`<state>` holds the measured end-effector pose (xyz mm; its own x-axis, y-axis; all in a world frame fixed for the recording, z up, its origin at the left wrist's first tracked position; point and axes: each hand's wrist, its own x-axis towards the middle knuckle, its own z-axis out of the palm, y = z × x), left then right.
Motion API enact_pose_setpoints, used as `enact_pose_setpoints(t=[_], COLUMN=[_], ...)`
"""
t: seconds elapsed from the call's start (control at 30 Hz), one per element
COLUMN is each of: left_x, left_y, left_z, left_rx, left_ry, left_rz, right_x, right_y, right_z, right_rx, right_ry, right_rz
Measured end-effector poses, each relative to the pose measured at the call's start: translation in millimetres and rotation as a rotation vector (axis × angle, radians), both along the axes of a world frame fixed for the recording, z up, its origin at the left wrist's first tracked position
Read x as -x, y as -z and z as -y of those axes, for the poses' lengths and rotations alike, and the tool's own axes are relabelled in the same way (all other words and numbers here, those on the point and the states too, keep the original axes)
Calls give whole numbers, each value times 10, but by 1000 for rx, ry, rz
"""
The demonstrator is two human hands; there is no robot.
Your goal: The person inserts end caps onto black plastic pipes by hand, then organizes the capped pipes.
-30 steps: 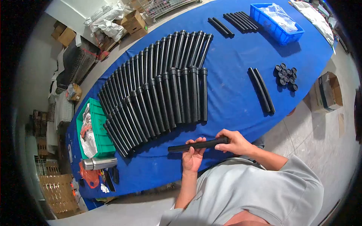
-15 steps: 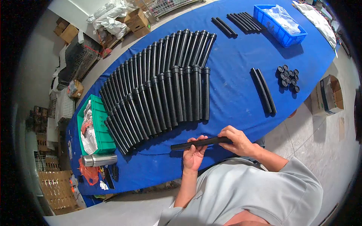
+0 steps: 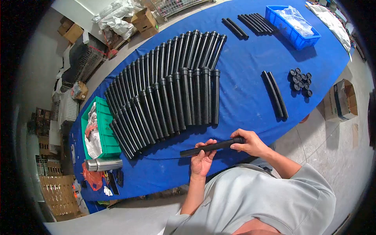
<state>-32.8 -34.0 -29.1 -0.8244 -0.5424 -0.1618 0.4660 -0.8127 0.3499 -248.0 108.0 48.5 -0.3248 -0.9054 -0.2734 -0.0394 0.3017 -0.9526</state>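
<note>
A black tube (image 3: 223, 145) lies across both my hands near the table's front edge, slightly tilted with its right end higher. My left hand (image 3: 201, 162) is wrapped round it left of the middle, thumb in front. At its right end sits a wider black cap (image 3: 238, 140), which the fingers of my right hand (image 3: 252, 144) grip. Beyond my hands, many capped black tubes (image 3: 168, 102) lie side by side in two curved rows. To the right are two uncapped tubes (image 3: 275, 96) and a cluster of loose black caps (image 3: 300, 81).
Several thin black tubes (image 3: 256, 23) lie at the back beside a blue crate (image 3: 301, 41) holding clear plastic. On the left stand a green crate (image 3: 111, 135) and a steel flask (image 3: 103, 165). A cardboard box (image 3: 340, 102) is on the floor at right.
My right hand has shifted on the tube's right end, so the wider cap now shows between its fingers. My left hand keeps its hold.
</note>
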Motion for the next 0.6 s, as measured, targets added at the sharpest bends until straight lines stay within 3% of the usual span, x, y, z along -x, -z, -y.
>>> enact_pose_setpoints(t=[0.07, 0.17, 0.27, 0.37, 0.47, 0.6], left_x=[26, -60, -31, 2, -39, -56], left_y=[-73, 38, 63, -1, 50, -7], left_z=[-11, -26, 1, 7, 16, 22], left_rx=[7, -16, 9, 5, 13, -125], left_ry=[-9, -7, -13, 9, -12, -3], left_rz=[25, 12, -29, -3, 10, -137], right_x=[-23, -102, -85, -27, 57, 112], right_y=[151, 148, 10, 89, 242, 173], right_z=[-33, -12, -54, -68, -65, 22], right_rx=[207, 415, 29, 69, 249, 280], right_ry=[-13, 38, 114, 70, 119, 382], right_rz=[-291, -432, 175, 133, -118, 522])
